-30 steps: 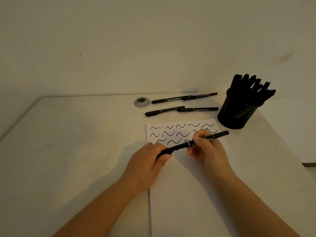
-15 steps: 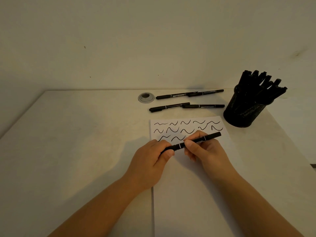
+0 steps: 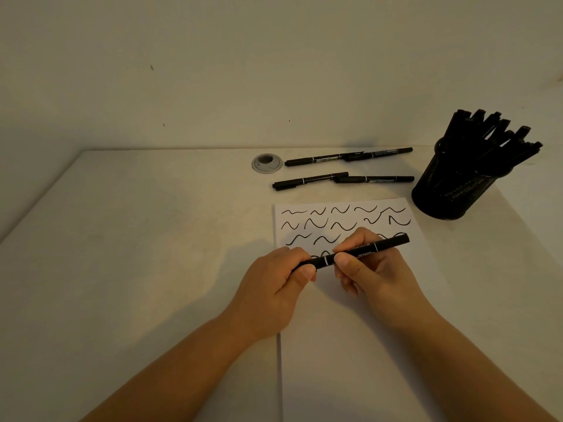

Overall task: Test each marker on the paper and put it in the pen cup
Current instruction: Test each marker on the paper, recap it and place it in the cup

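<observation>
Now both gripping one slim black plastic marker (image 3: 353,254) over the white squiggled paper (image 3: 350,330), left hand (image 3: 274,287) curled shut on its cap end, right hand (image 3: 371,269) pinching the barrel; risking ink-smeared fingers or knocking the crowded black mesh pen cup (image 3: 451,190) at two o'clock.

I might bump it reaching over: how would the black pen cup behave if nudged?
The pen cup looks top-heavy: its markers fan out high and lean right, so it may tip that way. Its base seems broad, so a low, gentle push would probably slide it across the table.
</observation>
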`<move>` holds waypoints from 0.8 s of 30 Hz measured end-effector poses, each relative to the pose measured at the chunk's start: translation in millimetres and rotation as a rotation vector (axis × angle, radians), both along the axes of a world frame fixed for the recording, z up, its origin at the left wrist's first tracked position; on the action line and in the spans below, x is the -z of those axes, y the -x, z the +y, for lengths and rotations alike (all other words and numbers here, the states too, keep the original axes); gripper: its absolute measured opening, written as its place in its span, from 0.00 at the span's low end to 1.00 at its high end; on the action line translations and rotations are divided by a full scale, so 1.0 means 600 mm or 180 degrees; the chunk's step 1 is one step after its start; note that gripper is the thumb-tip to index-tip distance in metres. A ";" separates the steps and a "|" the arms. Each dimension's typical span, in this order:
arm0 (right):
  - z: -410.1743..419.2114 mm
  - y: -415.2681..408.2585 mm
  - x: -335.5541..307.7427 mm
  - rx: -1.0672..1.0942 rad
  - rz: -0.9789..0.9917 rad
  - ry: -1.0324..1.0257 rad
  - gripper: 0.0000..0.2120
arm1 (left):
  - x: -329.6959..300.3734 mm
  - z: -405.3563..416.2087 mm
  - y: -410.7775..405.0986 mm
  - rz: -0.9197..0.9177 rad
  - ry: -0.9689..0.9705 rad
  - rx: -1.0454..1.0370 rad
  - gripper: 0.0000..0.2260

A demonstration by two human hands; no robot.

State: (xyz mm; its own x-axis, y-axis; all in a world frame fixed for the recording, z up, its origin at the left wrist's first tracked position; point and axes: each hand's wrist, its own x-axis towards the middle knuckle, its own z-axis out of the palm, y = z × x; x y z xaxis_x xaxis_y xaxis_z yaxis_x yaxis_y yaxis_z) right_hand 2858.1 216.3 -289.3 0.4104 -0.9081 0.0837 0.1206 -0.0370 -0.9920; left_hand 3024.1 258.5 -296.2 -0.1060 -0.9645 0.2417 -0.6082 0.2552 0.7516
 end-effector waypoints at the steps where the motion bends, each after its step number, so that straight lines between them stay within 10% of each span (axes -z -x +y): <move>1: 0.001 0.000 0.000 -0.0003 -0.0012 0.0006 0.03 | 0.001 0.001 0.000 -0.0007 0.0006 0.0007 0.18; 16: -0.017 0.021 -0.019 0.0528 -0.0406 -0.0237 0.10 | -0.007 -0.005 -0.004 0.0323 0.0059 -0.0156 0.02; 24: -0.030 0.061 -0.055 0.0182 0.1916 0.1248 0.06 | -0.039 -0.028 -0.018 0.0258 0.0218 -0.0234 0.01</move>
